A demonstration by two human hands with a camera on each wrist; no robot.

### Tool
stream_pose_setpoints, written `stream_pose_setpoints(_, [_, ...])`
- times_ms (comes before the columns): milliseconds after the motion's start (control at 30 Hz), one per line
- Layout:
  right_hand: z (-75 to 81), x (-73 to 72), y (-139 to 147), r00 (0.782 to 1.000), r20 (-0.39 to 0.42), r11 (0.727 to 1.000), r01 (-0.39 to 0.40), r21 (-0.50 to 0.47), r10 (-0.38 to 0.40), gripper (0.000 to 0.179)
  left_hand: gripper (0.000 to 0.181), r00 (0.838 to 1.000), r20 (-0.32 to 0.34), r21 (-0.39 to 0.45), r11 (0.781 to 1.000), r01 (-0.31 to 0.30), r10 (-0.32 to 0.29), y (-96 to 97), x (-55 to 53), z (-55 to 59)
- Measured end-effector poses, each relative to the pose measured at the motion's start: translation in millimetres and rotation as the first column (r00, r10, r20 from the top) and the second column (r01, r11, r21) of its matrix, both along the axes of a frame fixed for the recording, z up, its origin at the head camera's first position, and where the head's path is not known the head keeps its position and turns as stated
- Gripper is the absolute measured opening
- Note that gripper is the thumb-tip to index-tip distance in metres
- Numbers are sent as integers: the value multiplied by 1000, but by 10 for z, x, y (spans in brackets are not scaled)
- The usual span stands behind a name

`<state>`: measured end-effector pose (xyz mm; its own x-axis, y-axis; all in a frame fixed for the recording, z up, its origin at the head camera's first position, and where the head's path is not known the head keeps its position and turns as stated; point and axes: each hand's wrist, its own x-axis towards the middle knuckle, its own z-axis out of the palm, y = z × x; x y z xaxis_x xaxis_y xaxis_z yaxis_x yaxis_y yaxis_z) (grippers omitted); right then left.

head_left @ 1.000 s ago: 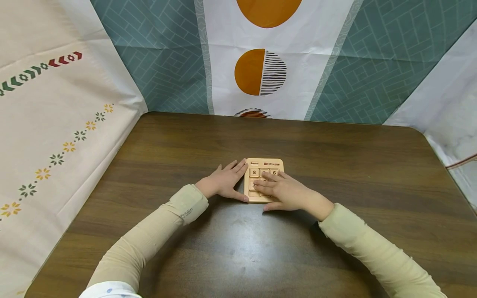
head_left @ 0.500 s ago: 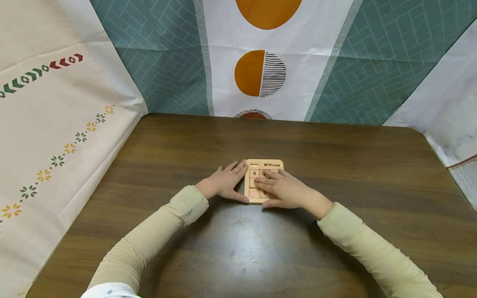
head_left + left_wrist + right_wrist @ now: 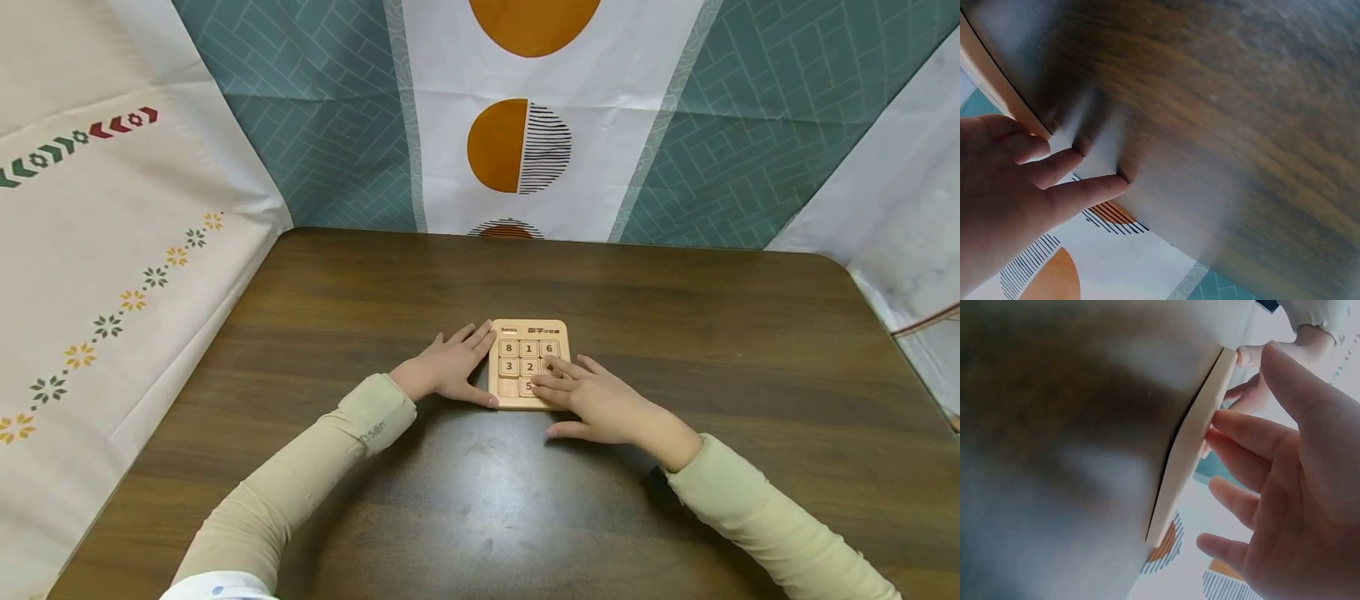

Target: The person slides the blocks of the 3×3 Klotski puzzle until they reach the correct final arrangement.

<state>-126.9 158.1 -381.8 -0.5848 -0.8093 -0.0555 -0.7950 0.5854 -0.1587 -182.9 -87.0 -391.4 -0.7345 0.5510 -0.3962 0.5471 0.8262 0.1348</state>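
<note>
A wooden number slide puzzle (image 3: 500,333) lies flat on the table. Its top row reads 8, 1, 6, and below it come 3, 2 and 4. A 5 tile (image 3: 527,387) sits in the bottom row, beside a vacant slot at the lower left; the bottom right is covered. My left hand (image 3: 450,367) touches the puzzle's left side, fingers extended and thumb at the lower-left corner. My right hand (image 3: 600,402) reaches over the right side, index fingertip around the 5 tile. In the right wrist view, loosely extended fingers (image 3: 1254,434) meet the puzzle's edge (image 3: 1188,450).
The dark wooden table (image 3: 375,283) extends all round the puzzle. A patterned cloth (image 3: 337,125) hangs behind its back edge, and a white cloth with flower motifs (image 3: 150,333) hangs on the left.
My right hand has drawn back to the lower right, uncovering the 1, 6 and 2 tiles. The 3 tile sits slightly higher than a second ago. My left hand stays in place.
</note>
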Motion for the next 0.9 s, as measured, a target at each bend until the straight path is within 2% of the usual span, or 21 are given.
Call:
stream_pose_setpoints(267, [-38, 5, -84, 1000, -8, 1000, -10, -21, 10, 63, 109, 1000, -1, 7, 1000, 4, -4, -4, 0, -5])
stream_pose_setpoints(633, [-31, -8, -210, 1000, 9, 1000, -16, 26, 16, 66, 108, 1000, 8, 14, 1000, 4, -4, -11, 2, 14])
stream_pose_setpoints(900, [-22, -16, -186, 999, 31, 999, -12, 29, 11, 66, 108, 1000, 4, 13, 1000, 7, -7, -4, 11, 13])
